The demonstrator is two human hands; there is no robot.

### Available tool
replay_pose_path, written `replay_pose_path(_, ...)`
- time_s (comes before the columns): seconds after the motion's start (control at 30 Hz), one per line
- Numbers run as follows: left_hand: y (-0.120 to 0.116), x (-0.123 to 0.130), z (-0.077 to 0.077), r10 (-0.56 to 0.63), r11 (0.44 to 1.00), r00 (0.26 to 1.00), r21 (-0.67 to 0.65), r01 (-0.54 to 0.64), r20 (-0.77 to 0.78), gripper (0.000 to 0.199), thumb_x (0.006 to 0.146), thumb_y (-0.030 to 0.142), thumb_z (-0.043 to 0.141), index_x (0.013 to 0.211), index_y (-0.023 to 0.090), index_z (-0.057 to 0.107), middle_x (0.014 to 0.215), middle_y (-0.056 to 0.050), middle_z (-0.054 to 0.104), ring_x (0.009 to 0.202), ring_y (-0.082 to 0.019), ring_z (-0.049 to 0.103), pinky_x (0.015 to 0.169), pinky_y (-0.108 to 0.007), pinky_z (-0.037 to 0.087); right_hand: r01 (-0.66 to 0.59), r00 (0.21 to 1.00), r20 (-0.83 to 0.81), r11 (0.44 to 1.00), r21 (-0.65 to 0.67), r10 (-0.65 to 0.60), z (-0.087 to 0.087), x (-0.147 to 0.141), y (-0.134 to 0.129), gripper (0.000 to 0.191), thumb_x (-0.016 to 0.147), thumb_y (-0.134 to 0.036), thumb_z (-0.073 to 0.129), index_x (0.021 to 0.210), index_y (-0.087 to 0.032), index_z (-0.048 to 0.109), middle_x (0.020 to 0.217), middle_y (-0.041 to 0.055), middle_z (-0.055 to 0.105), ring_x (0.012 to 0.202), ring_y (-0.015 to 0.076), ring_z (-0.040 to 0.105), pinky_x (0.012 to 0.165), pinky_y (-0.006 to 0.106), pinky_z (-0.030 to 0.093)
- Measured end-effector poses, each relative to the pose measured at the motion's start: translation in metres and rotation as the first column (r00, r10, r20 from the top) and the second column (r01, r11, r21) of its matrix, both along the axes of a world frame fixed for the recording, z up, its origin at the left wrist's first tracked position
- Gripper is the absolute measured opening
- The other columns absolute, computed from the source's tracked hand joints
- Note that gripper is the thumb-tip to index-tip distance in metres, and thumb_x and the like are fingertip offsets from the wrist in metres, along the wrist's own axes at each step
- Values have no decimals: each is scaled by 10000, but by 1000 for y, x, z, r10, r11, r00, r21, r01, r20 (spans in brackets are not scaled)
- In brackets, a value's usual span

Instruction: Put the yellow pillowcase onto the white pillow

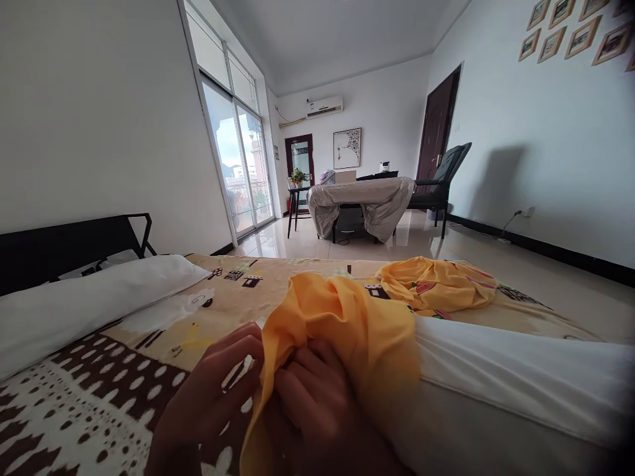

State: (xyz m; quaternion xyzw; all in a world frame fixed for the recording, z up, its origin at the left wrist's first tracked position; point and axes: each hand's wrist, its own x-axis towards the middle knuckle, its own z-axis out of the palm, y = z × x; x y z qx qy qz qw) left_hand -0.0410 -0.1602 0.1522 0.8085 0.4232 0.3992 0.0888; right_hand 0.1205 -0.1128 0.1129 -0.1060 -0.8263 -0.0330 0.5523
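A yellow pillowcase (pixel 342 311) is bunched around the left end of a white pillow (pixel 501 377), which stretches to the right edge of the view. My left hand (pixel 218 383) pinches the pillowcase's open edge, with the thumb and fingers closed on the cloth. Beside it, my right hand (pixel 317 403) is curled into the opening, its fingers bent into the yellow folds. Those fingertips are hidden by the fabric. Behind the pillow, a second crumpled yellow cloth (pixel 436 284) with pink and green print lies on the bed.
Another white pillow (pixel 109 284) rests at the left by the black headboard (pixel 69 241). A patterned bedsheet (pixel 173 330) in beige and brown covers the bed. Beyond the bed's far edge stand a draped table (pixel 362 192) and a black chair (pixel 441 178) on a shiny floor.
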Motion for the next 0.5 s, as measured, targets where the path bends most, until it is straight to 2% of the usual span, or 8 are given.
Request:
replay_pose_path(0.2,2,-2,-3,-2,1000,1000,-28,3,12,158,905,197,418,747,187,400,772,-31,472,713,-139,451,647,-244,450,13,1000,25,1000,-12,-13,0,0,0,205,854,-112,460,659,-174,474,610,-7,516,645,125,455,735,316,365)
replay_pose_path(0.5,2,1,-1,3,999,998,-37,0,56,151,898,205,430,750,181,453,789,-36,512,734,-150,487,670,-252,462,4,999,33,1000,-3,-3,-2,-1,2,218,866,-132,456,653,-173,476,601,-4,520,638,127,456,709,318,354)
